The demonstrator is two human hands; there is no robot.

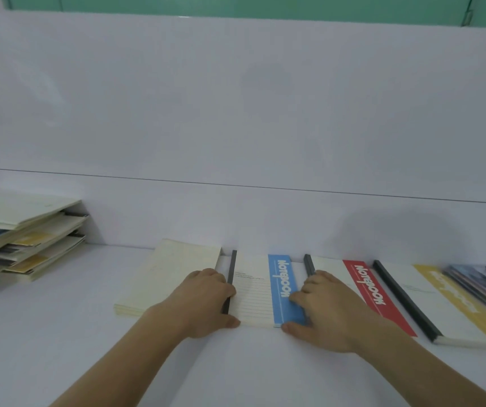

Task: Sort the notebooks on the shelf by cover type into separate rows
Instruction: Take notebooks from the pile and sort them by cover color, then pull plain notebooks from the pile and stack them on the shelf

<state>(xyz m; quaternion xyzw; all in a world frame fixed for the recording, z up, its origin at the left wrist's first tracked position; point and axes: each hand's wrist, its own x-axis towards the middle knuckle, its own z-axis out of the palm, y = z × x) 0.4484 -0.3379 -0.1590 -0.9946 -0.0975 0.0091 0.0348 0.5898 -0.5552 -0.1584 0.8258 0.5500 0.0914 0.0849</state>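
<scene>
- Blue-striped notebook [265, 292], lower centre, flat on the shelf [59, 333], dark spine leftward.
- Plain cream notebook [168, 277] just left of it.
- Red-striped notebook [371, 286] and yellow-striped notebook [441, 298] lie rightward, overlapping.
- Untidy notebook pile [21, 236] sits at left edge.

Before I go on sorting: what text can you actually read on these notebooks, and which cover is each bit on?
"Notebook": white letters on the blue-band notebook, which both hands hold.
"Notebook": white letters on the red-band notebook.
Yellow-band notebook: white lettering, too blurred to read.
Small print above the ruled lines on the blue-band cover: too small to read.
Plain cream notebook: no text visible.
Messy pile at far left: nothing legible.
</scene>
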